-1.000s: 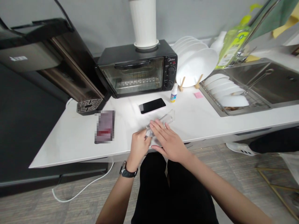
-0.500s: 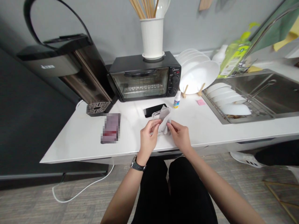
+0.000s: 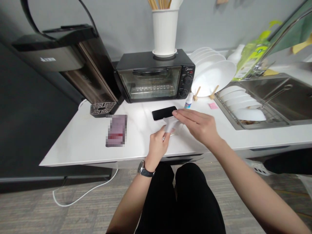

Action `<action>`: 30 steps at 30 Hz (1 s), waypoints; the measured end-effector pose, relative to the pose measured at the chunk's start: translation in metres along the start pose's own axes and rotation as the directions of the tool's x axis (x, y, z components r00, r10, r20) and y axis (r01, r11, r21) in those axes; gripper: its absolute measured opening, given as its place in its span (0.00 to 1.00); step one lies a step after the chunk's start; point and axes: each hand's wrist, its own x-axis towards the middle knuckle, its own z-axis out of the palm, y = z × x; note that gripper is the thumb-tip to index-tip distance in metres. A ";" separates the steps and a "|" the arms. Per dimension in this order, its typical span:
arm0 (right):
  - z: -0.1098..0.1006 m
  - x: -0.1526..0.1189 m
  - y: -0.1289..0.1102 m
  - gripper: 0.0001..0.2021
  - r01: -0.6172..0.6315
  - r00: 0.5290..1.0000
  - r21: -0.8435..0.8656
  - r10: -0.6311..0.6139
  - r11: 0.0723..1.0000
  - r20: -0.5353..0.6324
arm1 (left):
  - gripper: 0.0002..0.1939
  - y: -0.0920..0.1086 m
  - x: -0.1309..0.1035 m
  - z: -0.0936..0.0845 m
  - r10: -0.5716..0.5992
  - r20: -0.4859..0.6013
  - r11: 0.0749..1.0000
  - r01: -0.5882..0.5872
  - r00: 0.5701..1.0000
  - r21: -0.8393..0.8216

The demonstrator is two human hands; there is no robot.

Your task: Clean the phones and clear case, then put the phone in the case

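My left hand (image 3: 159, 144), with a watch on its wrist, is closed round the near edge of a clear phone case (image 3: 172, 133), mostly hidden by the hands and a cloth. A thin white cloth (image 3: 170, 124) lies bunched over the case, between both hands. From the right, my right hand (image 3: 198, 125) reaches over it, fingers close together and fairly straight, gripping the cloth; its thumb is hidden. Just beyond my hands a black phone (image 3: 163, 113) lies flat on the counter. A small white spray bottle (image 3: 188, 101) stands upright behind my right hand.
A toaster oven (image 3: 151, 81) bearing a white cup (image 3: 165, 32) of chopsticks stands at the back. To the left are a water dispenser (image 3: 85, 71) and a blurred purple item (image 3: 117, 130). Racked plates (image 3: 214, 78), a pink note (image 3: 213, 106) and a sink (image 3: 290, 112) are on the right.
My right hand has risen from the cloth's near right side and now stretches over its top. The cloth is more bunched. My left hand stays near the same place. The view has shifted slightly.
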 end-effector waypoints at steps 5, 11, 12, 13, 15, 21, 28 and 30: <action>0.000 -0.001 0.002 0.18 -0.012 0.988 -0.174 -0.015 0.985 -0.152 | 0.11 0.006 0.001 -0.002 -0.011 0.005 0.999 0.011 1.000 -0.049; 0.000 0.014 -0.012 0.28 0.240 0.971 0.045 -0.240 0.970 -0.024 | 0.15 -0.007 -0.001 0.002 0.036 -0.021 0.985 -0.032 0.999 0.171; -0.002 0.016 -0.009 0.25 0.259 0.966 0.027 -0.259 0.965 -0.022 | 0.16 -0.008 -0.001 0.002 0.036 -0.023 0.985 -0.032 0.999 0.170; -0.005 0.017 -0.007 0.22 0.261 0.965 -0.008 -0.262 0.965 -0.029 | 0.15 -0.008 -0.001 0.002 0.034 -0.027 0.987 -0.030 0.999 0.157; -0.007 0.021 -0.004 0.15 0.230 0.970 -0.091 -0.236 0.969 -0.065 | 0.13 -0.007 0.000 0.002 0.020 -0.046 0.993 -0.014 0.999 0.118; -0.003 0.027 -0.016 0.17 0.383 0.924 -0.032 -0.383 0.923 0.019 | 0.13 -0.010 0.000 0.003 0.087 -0.098 0.988 -0.073 0.991 0.136; 0.001 0.015 -0.003 0.12 0.262 0.941 -0.164 -0.289 0.951 -0.175 | 0.08 -0.004 0.002 0.000 0.026 -0.044 0.995 -0.021 0.999 0.098; 0.002 0.015 -0.006 0.15 0.295 0.945 -0.090 -0.305 0.951 -0.119 | 0.08 -0.004 0.003 -0.001 0.016 -0.056 0.994 -0.010 0.998 0.113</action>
